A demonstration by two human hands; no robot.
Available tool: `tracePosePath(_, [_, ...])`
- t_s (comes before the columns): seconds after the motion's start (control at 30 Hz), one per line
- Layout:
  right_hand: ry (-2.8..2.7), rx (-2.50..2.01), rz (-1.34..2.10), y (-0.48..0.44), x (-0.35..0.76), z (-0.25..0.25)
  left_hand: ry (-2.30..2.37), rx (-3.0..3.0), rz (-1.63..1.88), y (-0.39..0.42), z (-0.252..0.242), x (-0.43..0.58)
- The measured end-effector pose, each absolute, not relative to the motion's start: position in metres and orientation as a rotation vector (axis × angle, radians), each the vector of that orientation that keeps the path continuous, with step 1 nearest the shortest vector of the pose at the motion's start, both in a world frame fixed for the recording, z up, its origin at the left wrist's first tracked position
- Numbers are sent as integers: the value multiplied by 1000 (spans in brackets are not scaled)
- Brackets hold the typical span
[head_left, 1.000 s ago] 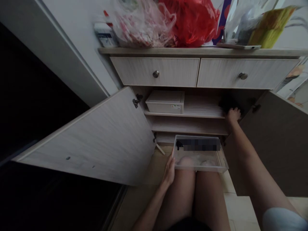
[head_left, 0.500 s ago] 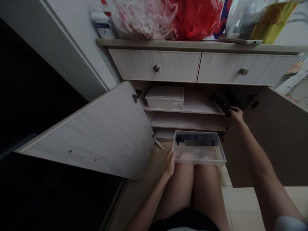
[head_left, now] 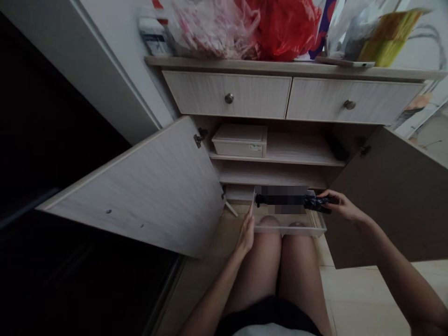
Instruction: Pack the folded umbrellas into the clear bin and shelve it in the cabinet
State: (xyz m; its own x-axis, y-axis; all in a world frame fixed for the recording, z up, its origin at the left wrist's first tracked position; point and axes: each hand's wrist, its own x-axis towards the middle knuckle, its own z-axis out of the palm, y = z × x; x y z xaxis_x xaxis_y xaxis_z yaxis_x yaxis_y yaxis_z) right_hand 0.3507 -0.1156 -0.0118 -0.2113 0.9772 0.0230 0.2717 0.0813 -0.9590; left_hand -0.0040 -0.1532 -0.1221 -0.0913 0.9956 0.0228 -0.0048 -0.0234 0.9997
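A clear plastic box (head_left: 290, 230) rests on my knees in front of the cabinet. My left hand (head_left: 248, 232) grips its left side, fingers along the wall. At the box's right end, my right hand (head_left: 339, 205) holds a dark, patterned folded umbrella (head_left: 315, 202) by its near end, over the rim. Another black item (head_left: 259, 199) shows at the left inside the box; blurred blocks hide much of what lies between, so I cannot tell where each thing ends.
Two cabinet doors stand open, left (head_left: 140, 196) and right (head_left: 388, 200). A white lidded box (head_left: 240, 140) sits on the upper shelf, with a dark item (head_left: 336, 147) at its right end. Plastic bags (head_left: 283, 30) and a white bottle (head_left: 154, 37) crowd the countertop.
My right hand has moved from the upper shelf's right side down and toward me, bringing the dark umbrella to the box. My left hand has stayed on the box's side.
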Motion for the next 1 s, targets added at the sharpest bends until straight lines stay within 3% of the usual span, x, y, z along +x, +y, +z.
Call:
tracePosePath(0.4, [-1965, -1214, 1024, -110, 322, -40, 1241, 1180, 1301, -155, -113, -3])
tracePosePath(1.0, [-2711, -1491, 69, -101, 314, -45, 1325, 1205, 1192, -158, -110, -7])
